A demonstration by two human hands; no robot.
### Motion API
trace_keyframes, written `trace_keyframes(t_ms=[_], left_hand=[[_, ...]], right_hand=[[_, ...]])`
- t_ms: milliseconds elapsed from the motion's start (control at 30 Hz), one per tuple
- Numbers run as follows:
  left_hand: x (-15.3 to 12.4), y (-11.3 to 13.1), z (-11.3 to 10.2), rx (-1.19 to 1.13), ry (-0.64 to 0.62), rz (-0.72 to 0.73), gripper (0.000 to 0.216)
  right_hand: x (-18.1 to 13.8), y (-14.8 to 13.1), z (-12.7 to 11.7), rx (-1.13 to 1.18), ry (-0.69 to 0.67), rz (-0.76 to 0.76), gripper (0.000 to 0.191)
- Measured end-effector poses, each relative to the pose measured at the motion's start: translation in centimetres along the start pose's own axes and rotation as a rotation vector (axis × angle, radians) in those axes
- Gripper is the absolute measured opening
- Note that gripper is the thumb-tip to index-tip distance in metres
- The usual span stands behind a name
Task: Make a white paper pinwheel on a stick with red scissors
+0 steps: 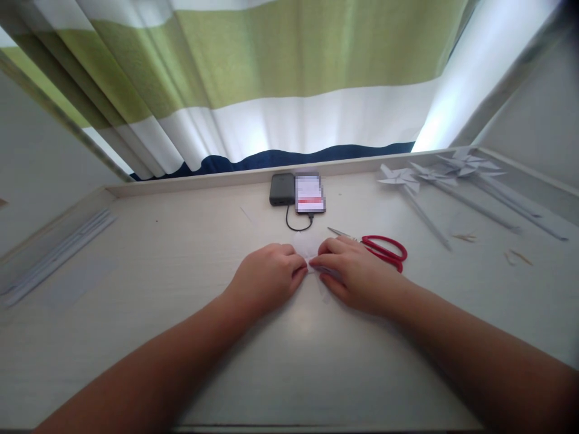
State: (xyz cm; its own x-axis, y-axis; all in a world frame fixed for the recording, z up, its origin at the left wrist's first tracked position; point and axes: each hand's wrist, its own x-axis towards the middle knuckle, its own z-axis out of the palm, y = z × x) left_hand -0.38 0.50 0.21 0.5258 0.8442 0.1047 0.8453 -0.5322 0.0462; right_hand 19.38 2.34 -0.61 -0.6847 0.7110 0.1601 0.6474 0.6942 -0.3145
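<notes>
A small piece of white paper (306, 243) lies on the table between my hands, partly covered by my fingers. My left hand (272, 272) pinches its near left part with thumb and fingers together. From the other side my right hand (357, 271) grips the same paper near its middle, fingertips almost meeting those of the left. Red-handled scissors (384, 248) rest just beyond my right hand, their blades pointing left and partly hidden by it. The exact folds of the paper are hard to make out.
White paper pinwheels (400, 178) on paper sticks lie at the back right, near some toothpicks (465, 237). A black power bank (281, 189) is cabled to a phone (310, 193) at the back. Rolled paper sticks (63, 253) lie at left, beside a paper sheet (79, 283).
</notes>
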Motion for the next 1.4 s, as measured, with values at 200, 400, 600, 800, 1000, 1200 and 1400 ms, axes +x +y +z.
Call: trace_keyframes(t_ms=[200,400,600,800,1000,1200,1400], left_hand=[[-0.7,1.0,-0.7,0.100,0.008,0.071,0.023],[-1.4,1.9,-1.0,0.139,-0.012,0.115,0.025],[-1.6,2.4,-0.8,0.122,-0.065,0.079,0.026],[-1.6,2.7,-0.9,0.099,-0.093,0.064,0.026],[-2.0,3.1,-0.4,0.091,-0.089,0.055,0.029],[-2.3,4.1,0.1,0.151,-0.055,0.074,0.029],[-2.2,4.3,0.2,0.143,-0.031,0.066,0.026]], right_hand=[[0.1,-0.3,0.0,-0.026,0.006,0.000,0.024],[0.1,0.0,0.2,-0.027,0.001,-0.025,0.027],[-0.1,0.3,0.4,-0.019,0.011,-0.026,0.030],[0.0,0.4,0.5,-0.014,0.026,-0.029,0.032],[0.0,0.5,0.6,-0.010,0.027,-0.023,0.030],[0.1,0.1,0.5,-0.046,0.011,-0.005,0.028],[0.0,-0.5,0.5,-0.126,-0.006,0.000,0.035]])
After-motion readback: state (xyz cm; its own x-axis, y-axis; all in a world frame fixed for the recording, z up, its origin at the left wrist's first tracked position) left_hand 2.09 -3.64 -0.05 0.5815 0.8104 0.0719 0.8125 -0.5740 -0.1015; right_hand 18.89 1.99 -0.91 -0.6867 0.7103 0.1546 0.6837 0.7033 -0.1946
